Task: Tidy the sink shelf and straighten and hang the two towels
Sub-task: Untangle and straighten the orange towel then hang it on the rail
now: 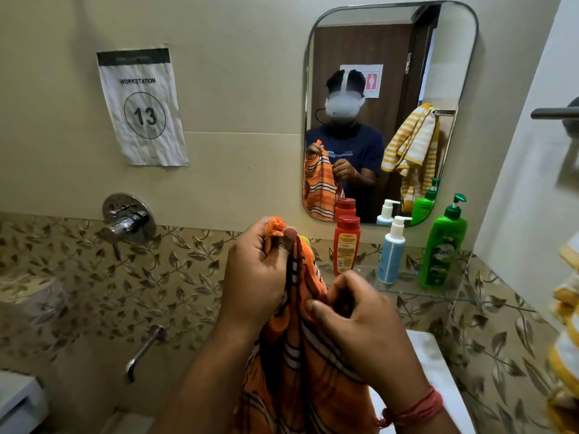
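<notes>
An orange towel (300, 377) with black and white stripes hangs in front of me. My left hand (257, 270) pinches its fringed top corner up high. Lower and to the right, my right hand (360, 324) grips a fold along the same edge. A yellow and white striped towel (567, 333) hangs bunched at the right border, and the mirror shows it on a rail. The glass shelf (438, 292) under the mirror holds a red bottle (345, 245), a blue and white pump bottle (391, 252) and a green pump bottle (441, 245), all upright.
A mirror (391, 89) hangs above the shelf. A chrome mixer valve (128, 220) and spout (141, 352) stick out of the left wall. The white sink (438, 371) lies below my right hand. A dark rail (551, 113) juts in at the upper right.
</notes>
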Available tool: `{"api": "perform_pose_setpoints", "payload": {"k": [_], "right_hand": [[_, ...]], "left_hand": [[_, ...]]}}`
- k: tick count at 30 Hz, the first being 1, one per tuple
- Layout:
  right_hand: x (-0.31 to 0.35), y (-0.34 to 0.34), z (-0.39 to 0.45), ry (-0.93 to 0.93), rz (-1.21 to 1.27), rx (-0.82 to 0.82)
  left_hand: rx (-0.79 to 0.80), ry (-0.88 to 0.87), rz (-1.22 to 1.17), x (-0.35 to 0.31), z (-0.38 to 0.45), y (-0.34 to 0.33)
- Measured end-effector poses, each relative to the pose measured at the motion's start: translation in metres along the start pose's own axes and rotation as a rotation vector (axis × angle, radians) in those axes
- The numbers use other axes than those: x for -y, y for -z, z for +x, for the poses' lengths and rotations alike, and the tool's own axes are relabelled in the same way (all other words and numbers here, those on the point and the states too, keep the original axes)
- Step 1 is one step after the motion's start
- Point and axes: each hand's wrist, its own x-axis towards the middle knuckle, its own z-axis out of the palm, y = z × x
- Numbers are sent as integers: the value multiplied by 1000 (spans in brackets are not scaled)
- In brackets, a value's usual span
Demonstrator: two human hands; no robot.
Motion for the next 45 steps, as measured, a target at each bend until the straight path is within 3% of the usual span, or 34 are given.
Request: {"api": "perform_pose_setpoints", "payload": {"k": [3,8,12,15,23,28,32,34,38,40,42,45], "right_hand": [[3,-9,4,59,-95,8],[-1,-19,11,152,-296,-133],[7,-22,12,159,-167,-85],[6,-29,14,177,-213,-125],[-12,-16,24,108,-310,-277],[-38,-3,28,31,-378,-252],[-42,13,22,168,-182,-213],[-37,19,16,206,42,-166],[-14,21,10,-73,1034,16],[-15,21,13,-230,1170,77],[-23,17,16,-272,986,56],[-36,11,15,-86,471,-105]], "left_hand": [[-2,-8,3,3,3,1],[4,-28,6,7,6,5],[41,-19,-2,14,8,5],[67,-38,13,17,8,2],[88,-72,22,23,7,0],[24,-35,1,28,13,6],[-47,43,-19,37,25,14],[-76,64,-41,39,28,16],[-94,47,-29,34,29,16],[-90,38,-16,32,28,16],[-74,34,-13,31,27,15],[-76,31,-4,31,25,13]]}}
